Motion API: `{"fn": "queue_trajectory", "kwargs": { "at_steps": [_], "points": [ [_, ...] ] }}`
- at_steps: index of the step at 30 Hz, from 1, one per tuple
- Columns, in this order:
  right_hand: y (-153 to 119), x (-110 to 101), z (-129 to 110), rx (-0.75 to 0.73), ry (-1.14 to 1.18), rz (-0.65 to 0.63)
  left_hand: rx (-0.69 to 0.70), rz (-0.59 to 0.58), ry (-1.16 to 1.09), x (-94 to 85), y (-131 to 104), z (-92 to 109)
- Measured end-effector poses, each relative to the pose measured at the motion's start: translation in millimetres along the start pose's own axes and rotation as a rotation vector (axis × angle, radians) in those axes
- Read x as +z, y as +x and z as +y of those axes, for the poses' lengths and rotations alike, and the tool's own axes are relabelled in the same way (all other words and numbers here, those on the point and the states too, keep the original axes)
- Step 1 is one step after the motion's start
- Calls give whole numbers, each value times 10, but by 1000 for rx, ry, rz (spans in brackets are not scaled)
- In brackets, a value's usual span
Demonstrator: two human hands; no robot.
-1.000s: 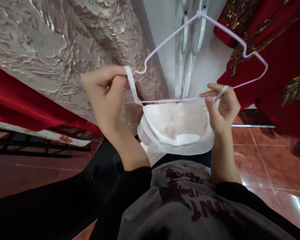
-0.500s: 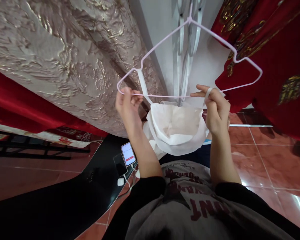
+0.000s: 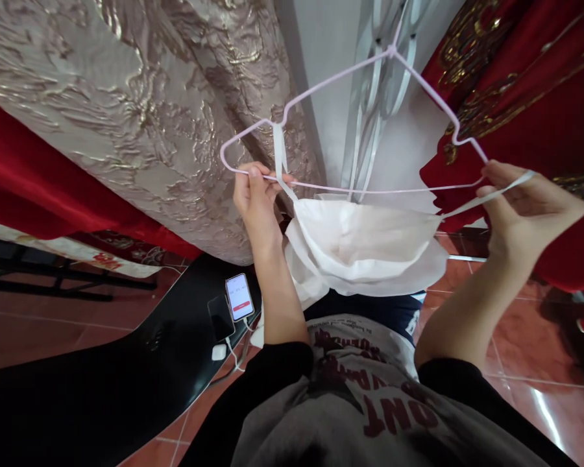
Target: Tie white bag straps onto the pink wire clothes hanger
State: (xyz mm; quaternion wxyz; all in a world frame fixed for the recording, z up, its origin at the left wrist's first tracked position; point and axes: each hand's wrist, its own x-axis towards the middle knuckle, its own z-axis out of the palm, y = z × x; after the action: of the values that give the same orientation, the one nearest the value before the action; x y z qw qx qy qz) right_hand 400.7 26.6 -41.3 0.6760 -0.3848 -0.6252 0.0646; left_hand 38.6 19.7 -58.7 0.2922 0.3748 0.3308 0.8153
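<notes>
A pale pink clothes hanger (image 3: 338, 76) is held up in front of me, its hook at the top. My left hand (image 3: 259, 194) pinches the hanger's bottom bar near its left end. A white garment (image 3: 365, 243) with thin straps hangs below the bar. Its left strap (image 3: 279, 152) is looped in the hanger's left notch. The right strap (image 3: 489, 196) stretches from the garment over the fingers of my right hand (image 3: 520, 204), which is closed around the hanger's right end, hiding that corner.
Textured pinkish fabric (image 3: 175, 130) hangs at left, and red cloth with gold trim (image 3: 516, 84) at right. White metal bars (image 3: 370, 123) stand behind the hanger. On a black surface (image 3: 102, 389) at lower left lie two phones (image 3: 239, 296) with cables and a small white case (image 3: 219, 352).
My right hand has moved right to the hanger's end, pulling the right strap and widening the garment. My left hand has shifted slightly right. The hanger is a bit more tilted.
</notes>
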Motion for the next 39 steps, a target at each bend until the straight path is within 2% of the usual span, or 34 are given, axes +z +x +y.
{"fn": "queue_trajectory", "kwargs": {
  "at_steps": [2, 4, 9, 12, 14, 18, 19, 20, 22, 24, 27, 29, 33, 36, 39],
  "points": [
    [156, -123, 16, 9, -36, -69, -29, 13, 21, -9, 36, 24],
    [299, -127, -62, 27, -81, -176, -51, 31, 33, -5, 56, 43],
    [531, 168, -398, 58, -128, -393, -47, 88, 52, 61, 15, 54],
    [607, 305, -481, 43, -123, -437, -62, 98, 15, 99, -26, 33],
    [610, 360, -505, 11, -87, -413, -84, 100, 10, 103, -42, 11],
    [398, 537, -597, -254, -12, -159, -36, 67, 19, 83, -67, -42],
    [298, 610, -617, -298, 4, -142, -10, 53, 12, 80, -78, -55],
    [184, 692, -625, -309, 20, -176, 12, 40, 5, 80, -94, -69],
    [-60, 866, -595, -225, 11, -393, 35, 30, 3, 83, -136, -101],
    [-288, 1023, -513, -173, -72, -535, 39, 34, 31, 77, -188, -129],
    [-515, 1173, -390, -132, -171, -490, 13, 24, 134, 21, -266, -114],
    [-568, 1213, -358, -102, -176, -469, -42, -34, 213, -39, -311, -29],
    [-530, 1220, -393, -47, -162, -527, -188, -170, 315, -96, -382, 291],
    [-499, 1205, -443, -34, -142, -543, -215, -219, 297, -15, -374, 539],
    [-501, 1181, -487, -33, -129, -561, -210, -256, 145, 128, -255, 737]
  ]
}}
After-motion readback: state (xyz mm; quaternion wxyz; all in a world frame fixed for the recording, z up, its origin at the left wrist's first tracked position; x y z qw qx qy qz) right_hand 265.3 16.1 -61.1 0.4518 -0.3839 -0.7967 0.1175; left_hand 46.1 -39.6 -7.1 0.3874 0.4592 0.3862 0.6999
